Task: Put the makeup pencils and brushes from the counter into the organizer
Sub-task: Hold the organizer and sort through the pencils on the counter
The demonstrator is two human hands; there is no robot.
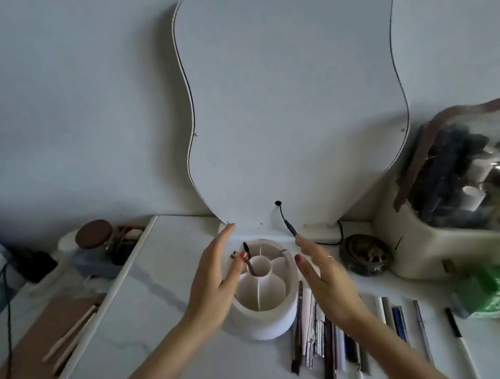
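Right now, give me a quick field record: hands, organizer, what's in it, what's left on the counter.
left hand: open, beside the organizer, holding nothing
right hand: open, on its other side, holding nothing
organizer: white, round, divided, upright on the counter
inside: one dark brush in the centre tube
left to load: row of pencils and brushes lying right of the organizer

Home vanity corner, wavy mirror (293,94) on wall, marble-look counter (167,295) (cosmetics strewn), clear makeup bag (475,172)
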